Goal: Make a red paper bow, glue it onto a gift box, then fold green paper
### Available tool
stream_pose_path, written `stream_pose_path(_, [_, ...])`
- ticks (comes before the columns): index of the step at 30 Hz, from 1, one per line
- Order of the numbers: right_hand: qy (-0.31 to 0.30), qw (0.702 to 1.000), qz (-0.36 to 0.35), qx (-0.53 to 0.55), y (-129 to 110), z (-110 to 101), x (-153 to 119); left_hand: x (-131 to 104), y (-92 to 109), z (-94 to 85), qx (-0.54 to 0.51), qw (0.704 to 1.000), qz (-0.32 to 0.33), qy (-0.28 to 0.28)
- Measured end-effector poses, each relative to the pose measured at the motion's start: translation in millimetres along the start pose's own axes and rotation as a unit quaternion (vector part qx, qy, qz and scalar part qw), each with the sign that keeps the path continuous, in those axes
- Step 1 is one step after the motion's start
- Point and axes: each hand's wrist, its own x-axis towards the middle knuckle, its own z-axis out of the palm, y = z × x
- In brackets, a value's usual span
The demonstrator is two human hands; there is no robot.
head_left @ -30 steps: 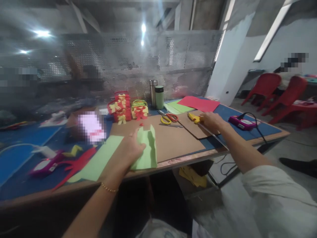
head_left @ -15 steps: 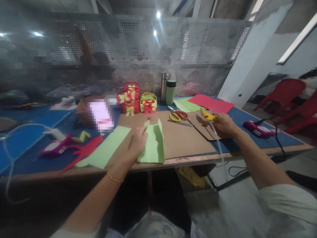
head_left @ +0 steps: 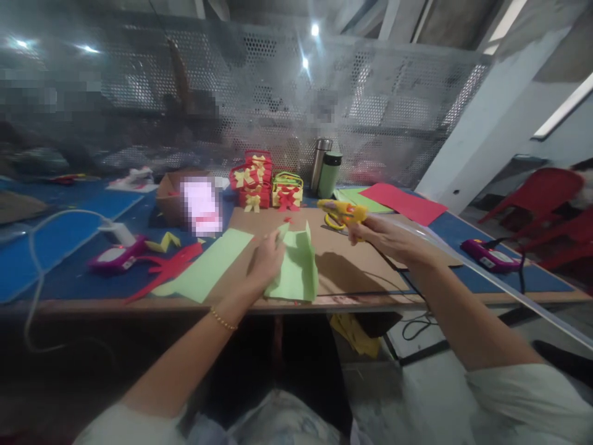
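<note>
My left hand (head_left: pixel 267 261) is closed on the left edge of a folded light-green paper (head_left: pixel 296 269), whose sides stand up from the cardboard sheet (head_left: pixel 361 266). In my right hand (head_left: pixel 386 238) is a yellow glue gun (head_left: pixel 343 212), raised above the cardboard with its nozzle pointing left towards the paper. A long clear glue stick (head_left: pixel 500 284) trails back from it over my right forearm. Scissors (head_left: pixel 331 222) lie beneath the gun, mostly hidden by it. Just beyond the green paper is a small red scrap (head_left: pixel 288 220).
Red and yellow paper baskets (head_left: pixel 254 185) with bows stand at the back, beside a green bottle (head_left: pixel 330 176) and a steel flask (head_left: pixel 319 164). A red sheet (head_left: pixel 405 203) lies back right. Left are a flat green sheet (head_left: pixel 217 259), a lit phone (head_left: pixel 200 207) and a purple device (head_left: pixel 118 256).
My right hand has lifted the glue gun off the right side of the table and brought it left, over the scissors. My left hand keeps hold of the green paper. The view has shifted slightly.
</note>
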Motion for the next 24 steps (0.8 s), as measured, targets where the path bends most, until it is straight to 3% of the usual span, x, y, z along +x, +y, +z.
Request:
stream_pose_path(4, [-0.045,0.999,0.015,-0.013,-21,13,15,4,-6,4.0,-0.008,1.000,-0.009,0.010])
stream_pose_path(17, [-0.101,0.992,0.064,0.039,-1,43,49,4,-2,6.6,-0.027,1.000,0.000,0.002])
stream_pose_path(24, [-0.101,0.991,0.084,-0.016,2,49,59,4,0,5.5,-0.011,1.000,-0.012,0.006])
